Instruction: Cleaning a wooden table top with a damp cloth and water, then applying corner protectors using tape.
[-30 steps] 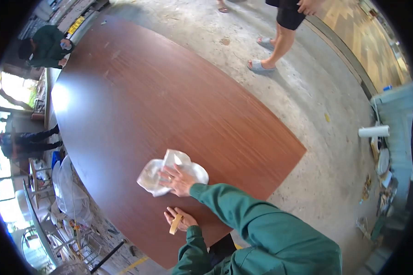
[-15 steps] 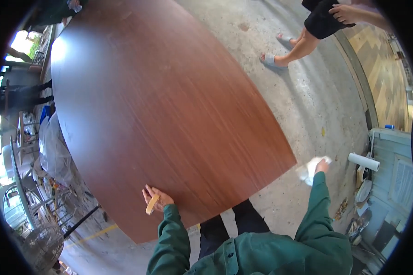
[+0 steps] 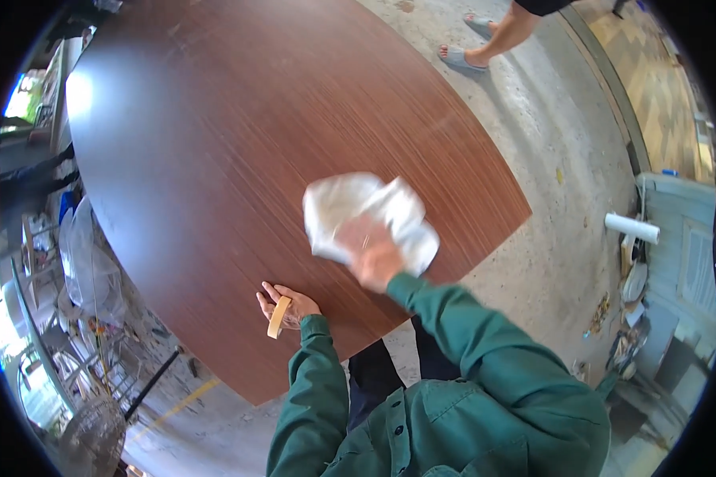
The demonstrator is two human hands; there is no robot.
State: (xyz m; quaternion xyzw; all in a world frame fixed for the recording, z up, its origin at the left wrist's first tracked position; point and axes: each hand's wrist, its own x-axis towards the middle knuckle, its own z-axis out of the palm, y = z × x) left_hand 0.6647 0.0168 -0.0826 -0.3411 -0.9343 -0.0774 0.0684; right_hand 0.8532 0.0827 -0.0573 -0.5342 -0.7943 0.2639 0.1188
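Light: bright daylight, strongest from the left | Glare: a white shiny spot on the brown tabletop point(image 3: 79, 91) at far left | Blur: right hand point(image 3: 374, 254) and white cloth point(image 3: 366, 211) look smeared | Edges: black round rim, straight lines bend near it | Shadows: soft.

The right hand point(image 3: 371, 256) on the white cloth point(image 3: 368, 213) is motion-blurred, its fingers indistinct.

White rag point(image 3: 370, 213) on brown tabletop point(image 3: 215, 159)
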